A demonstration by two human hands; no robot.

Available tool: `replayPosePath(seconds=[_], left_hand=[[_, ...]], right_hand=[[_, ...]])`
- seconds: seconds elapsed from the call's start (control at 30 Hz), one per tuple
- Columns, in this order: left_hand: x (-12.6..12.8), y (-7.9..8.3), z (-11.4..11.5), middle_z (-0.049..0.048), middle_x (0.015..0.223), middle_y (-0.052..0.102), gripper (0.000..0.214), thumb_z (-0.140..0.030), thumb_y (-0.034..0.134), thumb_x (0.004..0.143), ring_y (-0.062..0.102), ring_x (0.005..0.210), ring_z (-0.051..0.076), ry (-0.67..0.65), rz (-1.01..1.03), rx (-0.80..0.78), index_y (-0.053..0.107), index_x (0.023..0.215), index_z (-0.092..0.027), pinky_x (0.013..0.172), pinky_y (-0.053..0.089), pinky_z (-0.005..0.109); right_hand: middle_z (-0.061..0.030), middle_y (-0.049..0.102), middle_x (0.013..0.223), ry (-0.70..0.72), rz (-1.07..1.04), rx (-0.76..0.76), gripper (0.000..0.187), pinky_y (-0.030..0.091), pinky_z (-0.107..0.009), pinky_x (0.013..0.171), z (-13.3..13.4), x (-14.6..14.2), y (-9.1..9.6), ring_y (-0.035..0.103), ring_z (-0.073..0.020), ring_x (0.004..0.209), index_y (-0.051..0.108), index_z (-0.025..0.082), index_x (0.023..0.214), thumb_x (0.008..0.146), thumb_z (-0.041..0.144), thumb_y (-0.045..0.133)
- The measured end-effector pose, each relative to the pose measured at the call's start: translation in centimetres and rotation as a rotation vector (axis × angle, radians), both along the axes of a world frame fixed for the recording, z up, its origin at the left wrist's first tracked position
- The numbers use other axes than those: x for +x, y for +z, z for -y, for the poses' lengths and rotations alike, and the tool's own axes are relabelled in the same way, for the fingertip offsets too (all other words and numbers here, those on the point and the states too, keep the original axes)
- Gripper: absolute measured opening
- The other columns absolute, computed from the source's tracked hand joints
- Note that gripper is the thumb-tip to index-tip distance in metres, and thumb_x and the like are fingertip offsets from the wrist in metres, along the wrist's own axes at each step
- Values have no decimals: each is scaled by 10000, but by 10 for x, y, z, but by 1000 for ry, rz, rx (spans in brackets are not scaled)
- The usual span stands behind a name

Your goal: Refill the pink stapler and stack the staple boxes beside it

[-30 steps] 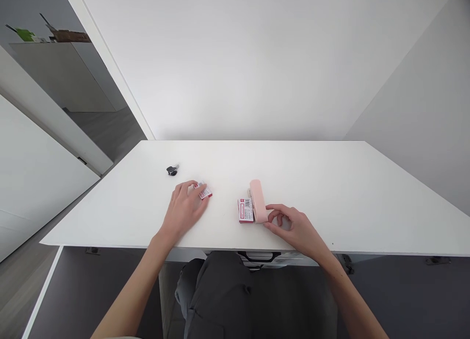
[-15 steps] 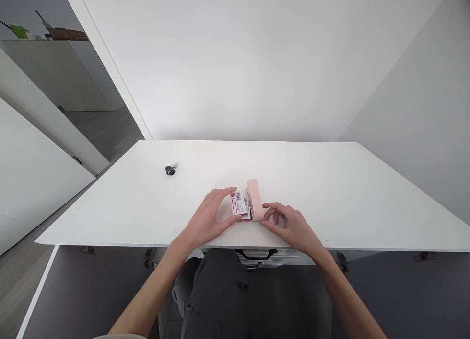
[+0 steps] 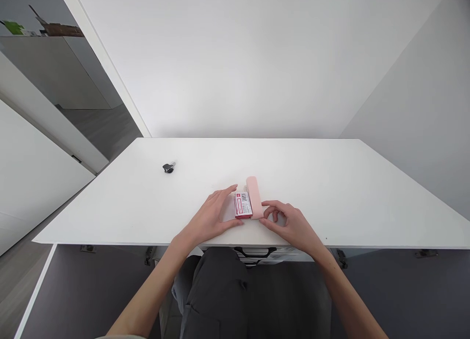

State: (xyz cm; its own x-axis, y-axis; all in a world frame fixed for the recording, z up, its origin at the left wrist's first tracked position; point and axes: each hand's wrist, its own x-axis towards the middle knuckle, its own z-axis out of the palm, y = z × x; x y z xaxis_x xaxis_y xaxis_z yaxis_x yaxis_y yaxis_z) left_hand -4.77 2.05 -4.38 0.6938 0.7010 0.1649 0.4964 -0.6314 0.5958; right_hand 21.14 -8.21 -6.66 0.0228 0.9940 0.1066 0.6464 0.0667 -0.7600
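A pink stapler (image 3: 254, 196) lies on the white table (image 3: 330, 192), near the front edge. Right against its left side sits a small red and white box (image 3: 243, 205); it seems to rest on a second box of the same kind, mostly hidden. My left hand (image 3: 215, 216) lies just left of the box with fingers stretched out, index tip and thumb at its edge. My right hand (image 3: 292, 225) is curled, with thumb and fingertips pinching the stapler's near end.
A small black binder clip (image 3: 168, 168) lies at the table's far left. White walls close in behind and to the right. Under the front edge, a black handle (image 3: 255, 255) shows above my lap.
My left hand carried a red and white box from the left over to the other box beside the stapler and set it down there. My right hand stayed at the stapler.
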Motion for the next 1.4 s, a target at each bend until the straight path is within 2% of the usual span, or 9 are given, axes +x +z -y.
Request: replayPosePath(seconds=[0.23, 0.53, 0.77, 1.0, 1.17, 1.27, 1.33, 1.4], left_hand=[[0, -9, -5, 59, 1565, 559, 903, -612, 725, 903, 484, 1466, 328, 49, -6, -89, 256, 1644, -397, 1172, 436, 518], [7, -9, -6, 61, 1442, 638, 948, -591, 834, 804, 552, 1374, 339, 86, 35, -47, 360, 1594, -370, 1146, 448, 519], [6, -8, -6, 51, 1479, 613, 984, -605, 851, 782, 546, 1387, 322, 64, 52, -84, 345, 1596, -383, 1168, 434, 500], [4, -10, -6, 34, 1494, 607, 875, -613, 768, 867, 539, 1411, 300, 83, 64, -127, 333, 1598, -410, 1168, 438, 479], [4, -11, -6, 38, 1512, 594, 892, -612, 779, 858, 540, 1407, 297, 68, 69, -115, 328, 1599, -404, 1178, 436, 486], [4, -10, -6, 55, 1568, 536, 840, -615, 762, 873, 517, 1426, 297, 65, 86, -58, 363, 1574, -379, 1181, 443, 489], [2, -10, -10, 76, 1584, 507, 716, -584, 696, 936, 465, 1465, 298, 86, 122, 61, 405, 1544, -344, 1207, 418, 502], [-4, -11, -20, 97, 1565, 510, 560, -521, 613, 1000, 418, 1487, 297, 165, 160, 228, 457, 1493, -305, 1242, 369, 527]], right_hand=[[0, 783, 1007, 0, -13, -20, 349, 525, -415, 911, 0, 1, -1, 644, -228, 886, 648, 335, 1279, 979, 511, 628], [0, 791, 1000, -2, 21, 8, 354, 543, -403, 882, 1, 2, -2, 648, -225, 855, 651, 334, 1288, 981, 508, 635], [-13, 789, 1000, 9, 1, 6, 366, 541, -418, 886, 1, 1, -2, 639, -223, 835, 654, 313, 1280, 979, 521, 633], [7, 786, 1002, 6, -2, -3, 342, 530, -416, 887, 1, 2, -3, 633, -226, 857, 652, 335, 1275, 977, 502, 648], [3, 787, 993, 5, 7, 10, 339, 532, -411, 873, 1, 2, -3, 636, -226, 851, 657, 332, 1266, 982, 517, 636], [10, 786, 990, 3, 7, 10, 334, 531, -406, 874, 2, 1, -2, 635, -219, 853, 657, 335, 1263, 984, 516, 638], [19, 784, 984, -2, 8, 9, 324, 532, -398, 866, 2, 1, -2, 637, -214, 850, 654, 340, 1261, 984, 509, 640], [25, 784, 980, -4, 12, 9, 313, 535, -390, 858, 2, 1, -1, 643, -210, 846, 654, 345, 1257, 986, 501, 638]])
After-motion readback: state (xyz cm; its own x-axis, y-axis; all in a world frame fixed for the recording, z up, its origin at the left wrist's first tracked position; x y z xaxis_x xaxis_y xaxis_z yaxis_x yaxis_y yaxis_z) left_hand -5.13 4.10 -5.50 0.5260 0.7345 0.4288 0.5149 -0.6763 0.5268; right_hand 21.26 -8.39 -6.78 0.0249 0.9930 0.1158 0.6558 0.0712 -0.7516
